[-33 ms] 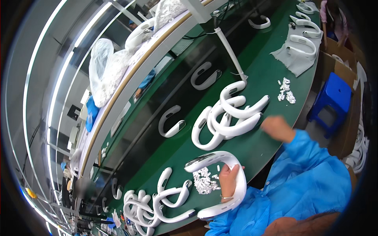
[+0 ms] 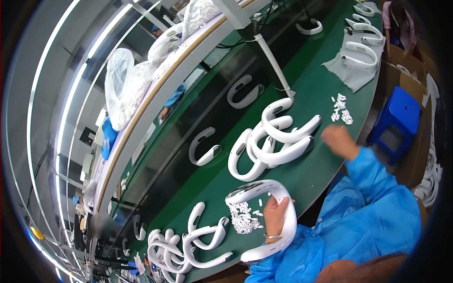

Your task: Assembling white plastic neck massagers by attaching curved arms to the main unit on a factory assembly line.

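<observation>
My left hand [image 2: 274, 216] grips a white U-shaped neck fan [image 2: 289, 225] at the inside of its curve, thumb laid on the band. One end of it has a glossy silvery face. Beside that hand, a heap of small white plastic parts [image 2: 241, 218] lies on the green table [image 2: 302, 188], partly behind the fan's upper arm. My right hand [image 2: 339, 141] is raised near the table's right edge, fingers curled closed and slightly blurred; what they hold, if anything, is hidden. A smaller group of white parts [image 2: 340, 109] lies just beyond it.
Several neck fans [image 2: 273, 141] are stacked ahead, with another tangled pile [image 2: 167, 250] at lower left. More rest on a dark conveyor belt [image 2: 174, 165] and on a white cloth [image 2: 351, 70]. A white post [image 2: 273, 61] stands behind. A blue stool [image 2: 396, 113] is at right, near another person [image 2: 400, 23].
My right hand has moved a little to the right and away from the stacked neck fans, towards the smaller group of parts. The held neck fan has shifted slightly to the right.
</observation>
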### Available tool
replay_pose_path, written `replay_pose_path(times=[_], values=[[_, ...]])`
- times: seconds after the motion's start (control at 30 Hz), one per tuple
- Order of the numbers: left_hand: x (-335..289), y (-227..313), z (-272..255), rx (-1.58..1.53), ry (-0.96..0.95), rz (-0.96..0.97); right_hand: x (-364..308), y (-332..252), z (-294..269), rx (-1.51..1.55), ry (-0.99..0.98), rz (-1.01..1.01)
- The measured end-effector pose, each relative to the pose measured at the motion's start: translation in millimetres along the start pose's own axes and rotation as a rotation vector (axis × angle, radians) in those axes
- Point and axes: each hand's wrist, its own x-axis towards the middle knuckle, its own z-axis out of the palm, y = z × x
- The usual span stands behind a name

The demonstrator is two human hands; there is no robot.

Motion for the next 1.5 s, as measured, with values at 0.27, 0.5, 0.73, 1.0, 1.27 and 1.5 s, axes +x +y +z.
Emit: replay_pose_path(times=[0.27,0.5,0.73,1.0,1.27,1.5], values=[[26.1,-10.1,76.7,-0.271,-0.25,-0.191,76.4,175.0,-9.0,-0.328,-0.145,0.347],[36.7,9.6,96.7,-0.062,-0.182,-0.122,70.6,179.5,8.5,-0.298,-0.081,0.165],[48.8,6.1,100.8,-0.215,-0.196,-0.057,45.1,-10.8,-53.5,0.627,0.072,-0.115],[30.3,-0.7,83.6,-0.237,-0.205,0.178,-21.6,-115.4,-17.8,0.523,0.141,-0.136],[9.8,2.6,49.7,-0.37,-0.224,0.326,-15.0,-175.7,-19.1,0.437,0.238,-0.299],[-4.7,-1.0,32.5,-0.388,-0.166,0.232,-43.5,-168.0,11.0,0.744,0.265,-0.135]])
